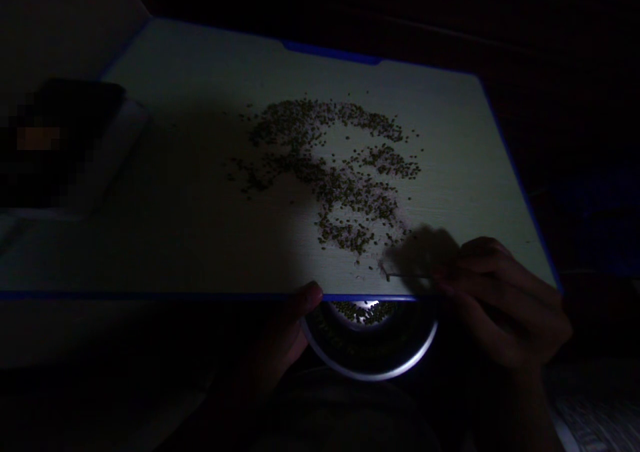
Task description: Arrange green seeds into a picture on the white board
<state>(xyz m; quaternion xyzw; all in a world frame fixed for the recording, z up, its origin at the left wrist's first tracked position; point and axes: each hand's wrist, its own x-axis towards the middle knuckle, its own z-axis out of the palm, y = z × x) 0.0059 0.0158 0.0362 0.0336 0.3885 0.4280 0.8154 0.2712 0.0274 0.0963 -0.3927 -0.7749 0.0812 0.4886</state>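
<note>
Small dark-green beans [350, 192], like mung beans, lie scattered in loose bands on a pale board [450, 119] with a blue rim. Below the board's near edge is a round bowl [383, 374] with a shiny rim, with more beans inside it. My left hand [290, 335] grips the bowl's left side, its thumb against the board's edge. At the near right of the board, my right hand [505, 299] is closed in a pinch on a thin stick [410, 277], whose tip points left beside a few stray beans. Deep shadow hides part of both hands.
A dark object with a blurred-out screen, perhaps a phone, rests on a pale block [117, 152] at the board's left. A blue strip [333, 53] marks the far edge. The surroundings are very dark, with patterned cloth [600, 419] at lower right.
</note>
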